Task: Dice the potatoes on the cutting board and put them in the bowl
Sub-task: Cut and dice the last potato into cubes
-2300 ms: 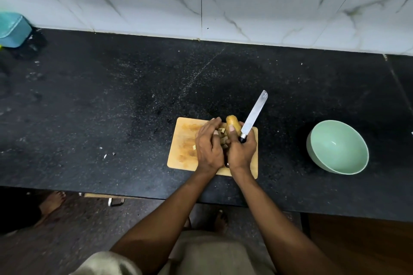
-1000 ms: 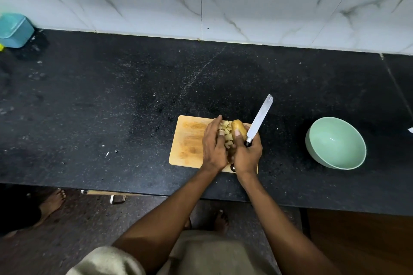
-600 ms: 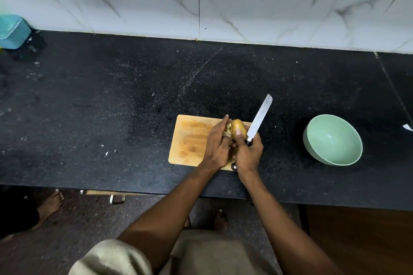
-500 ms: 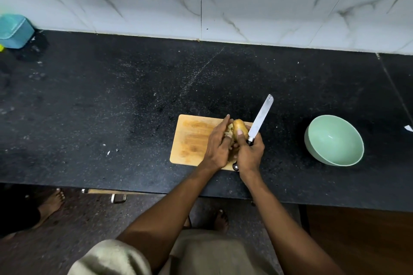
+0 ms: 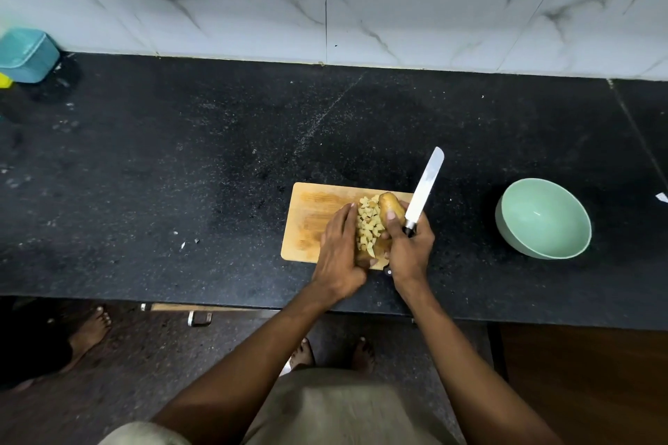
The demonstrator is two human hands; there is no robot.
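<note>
Black stone counter (image 5: 180, 163) carries our wooden cutting board (image 5: 311, 213), with the green bowl (image 5: 542, 219) well apart to the right and holding nothing yet. Our left hand (image 5: 338, 249), fingers straight and together, presses the diced potato (image 5: 368, 228) (a loose heap) against our right hand (image 5: 410, 251), which grips the knife (image 5: 423, 188) and thumbs 1 uncut potato piece (image 5: 392, 211). Half a second ago the hands hid the dice; now they have parted, so we judge scooping comes next.
</note>
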